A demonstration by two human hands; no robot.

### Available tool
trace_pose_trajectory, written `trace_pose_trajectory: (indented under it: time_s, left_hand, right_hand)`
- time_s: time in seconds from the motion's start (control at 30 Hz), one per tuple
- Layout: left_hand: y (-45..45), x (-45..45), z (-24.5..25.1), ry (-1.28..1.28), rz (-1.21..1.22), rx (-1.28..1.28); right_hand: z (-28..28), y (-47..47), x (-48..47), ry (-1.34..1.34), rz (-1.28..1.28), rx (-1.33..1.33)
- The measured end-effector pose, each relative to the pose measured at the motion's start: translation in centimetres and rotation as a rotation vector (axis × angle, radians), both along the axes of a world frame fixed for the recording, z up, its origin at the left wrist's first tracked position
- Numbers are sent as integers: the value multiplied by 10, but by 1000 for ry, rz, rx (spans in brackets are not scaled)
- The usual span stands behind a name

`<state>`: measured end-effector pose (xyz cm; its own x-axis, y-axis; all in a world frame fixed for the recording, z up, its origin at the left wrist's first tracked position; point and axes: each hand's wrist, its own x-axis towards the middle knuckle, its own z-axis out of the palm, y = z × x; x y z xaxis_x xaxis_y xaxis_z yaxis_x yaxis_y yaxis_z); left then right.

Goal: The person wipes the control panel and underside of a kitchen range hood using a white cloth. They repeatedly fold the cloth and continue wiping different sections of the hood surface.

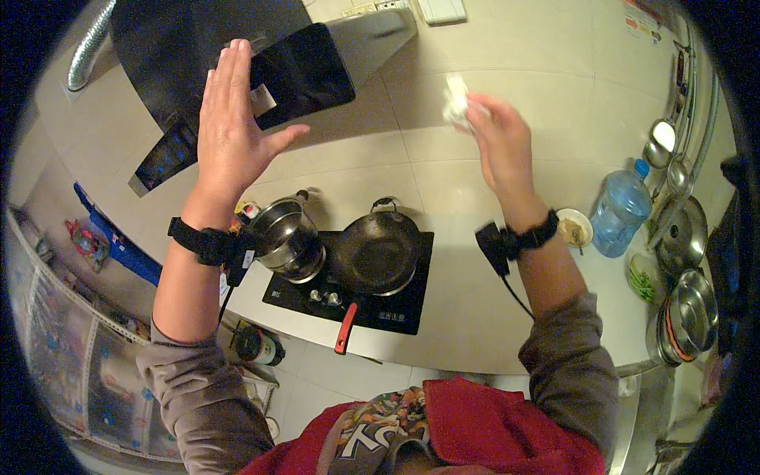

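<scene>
My left hand (pixel 228 119) is raised flat, thumb spread, in front of the black range hood (pixel 303 74), holding nothing. My right hand (pixel 499 130) pinches a crumpled white cloth or tissue (pixel 457 104), slightly blurred, before the pale wall. Both wrists wear black straps with devices. Below and between the arms, a dark wok (pixel 380 249) with a red handle (pixel 346 329) sits on the black two-burner cooktop (pixel 409 309). Beside it on the left stands a steel pot (pixel 288 237) on the other burner.
Right of my right wrist are a bowl (pixel 575 228) with a spoon, a blue water jug (pixel 620 208), green vegetables (pixel 642 279) and stacked steel basins (pixel 692 314). Ladles (pixel 678 176) hang at the right. A blue object (pixel 122 249) lies at the left.
</scene>
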<state>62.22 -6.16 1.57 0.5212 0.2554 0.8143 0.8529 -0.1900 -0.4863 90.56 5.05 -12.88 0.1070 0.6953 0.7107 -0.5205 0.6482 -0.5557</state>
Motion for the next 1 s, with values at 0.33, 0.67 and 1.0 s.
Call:
trace_pose_trajectory:
  time_s: [0.33,0.67,1.0]
  left_hand:
    - [3,12,6,-99,77,-43]
    - [-2,15,8,-144,120,-97]
    - [-6,17,8,-176,154,-147]
  right_hand:
    - [127,26,-79,-11,-438,918]
    - [129,101,-79,25,-529,797]
    - [129,65,-62,-121,-138,781]
